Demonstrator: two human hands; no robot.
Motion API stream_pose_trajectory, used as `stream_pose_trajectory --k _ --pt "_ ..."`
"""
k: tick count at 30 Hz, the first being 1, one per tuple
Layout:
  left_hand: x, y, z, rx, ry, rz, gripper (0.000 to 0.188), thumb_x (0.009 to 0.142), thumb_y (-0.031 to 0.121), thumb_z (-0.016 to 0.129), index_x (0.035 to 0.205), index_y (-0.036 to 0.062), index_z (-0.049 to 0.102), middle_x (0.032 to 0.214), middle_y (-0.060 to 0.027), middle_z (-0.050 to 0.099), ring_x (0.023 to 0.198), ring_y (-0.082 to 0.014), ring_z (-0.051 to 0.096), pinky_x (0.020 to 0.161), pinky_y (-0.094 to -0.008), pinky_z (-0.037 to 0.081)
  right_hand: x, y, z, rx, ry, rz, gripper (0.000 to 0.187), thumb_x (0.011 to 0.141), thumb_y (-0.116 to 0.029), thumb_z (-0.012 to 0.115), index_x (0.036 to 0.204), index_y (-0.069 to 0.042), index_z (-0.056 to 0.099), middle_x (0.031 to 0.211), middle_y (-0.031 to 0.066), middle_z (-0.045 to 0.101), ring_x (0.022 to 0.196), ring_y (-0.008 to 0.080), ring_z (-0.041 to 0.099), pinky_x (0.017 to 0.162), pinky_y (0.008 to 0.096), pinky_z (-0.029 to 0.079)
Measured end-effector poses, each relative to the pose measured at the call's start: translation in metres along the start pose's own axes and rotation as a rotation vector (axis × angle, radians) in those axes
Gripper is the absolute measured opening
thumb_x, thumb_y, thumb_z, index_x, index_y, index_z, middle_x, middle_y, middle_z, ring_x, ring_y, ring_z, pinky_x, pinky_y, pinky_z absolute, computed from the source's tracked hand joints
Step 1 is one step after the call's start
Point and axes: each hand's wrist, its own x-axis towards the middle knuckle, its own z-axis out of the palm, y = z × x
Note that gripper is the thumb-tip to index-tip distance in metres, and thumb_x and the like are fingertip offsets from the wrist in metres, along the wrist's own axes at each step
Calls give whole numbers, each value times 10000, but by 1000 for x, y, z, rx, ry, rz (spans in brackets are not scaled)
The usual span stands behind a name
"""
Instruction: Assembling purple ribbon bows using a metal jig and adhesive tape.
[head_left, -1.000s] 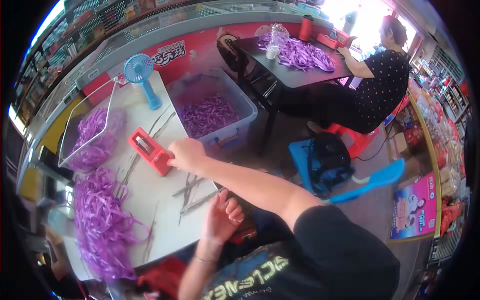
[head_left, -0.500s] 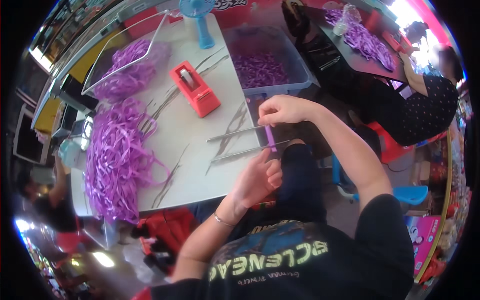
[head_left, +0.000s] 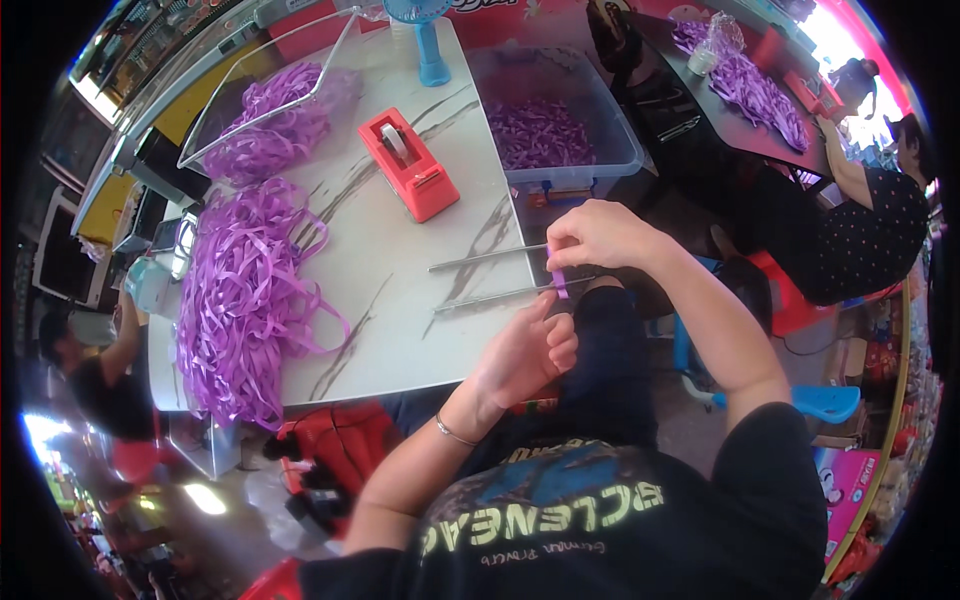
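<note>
The left hand (head_left: 530, 345) has curled fingers, contact unclear; the purple strip (head_left: 560, 287) lies at its 1 o'clock, long axis near 12-to-6, across two metal rods (head_left: 490, 299). Nearer, the right hand (head_left: 600, 235) pinches its upper end.

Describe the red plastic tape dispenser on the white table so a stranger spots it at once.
Find the white, grey-veined table. On it, right of the large heap of glossy purple ribbon and beyond the two thin metal rods, sits the red plastic tape dispenser. It alone on that tabletop is red.
</note>
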Motion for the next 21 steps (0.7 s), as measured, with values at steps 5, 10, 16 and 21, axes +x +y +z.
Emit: stream_pose_trajectory --k 5,10,16,21 --pt "2 0 0 -9 15 0 182 900 272 406 1045 168 444 683 8 307 621 -112 337 603 -233 315 -5 -6 2 -164 62 61 282 709 -372 645 686 -91 625 676 65 616 670 250 594 604 358 442" --pt "-2 2 3 0 55 23 124 904 264 403 978 167 424 680 9 311 615 -109 341 597 -233 315 -10 2 10 -148 272 180 388 708 -443 650 580 -89 553 558 37 558 579 192 581 540 328 433" --pt "3 2 4 -20 23 -11 95 910 258 398 937 168 402 669 11 312 610 -109 345 593 -231 315 -3 87 104 1557 163 79 228 860 -307 524 813 -84 540 602 -77 407 502 22 370 445 186 301" --pt "0 2 7 7 59 14 132 912 263 395 1001 168 416 666 12 307 604 -109 340 593 -228 313 15 58 151 2168 -139 -137 298 912 -237 445 1173 -95 473 571 -68 416 506 5 396 500 153 326"
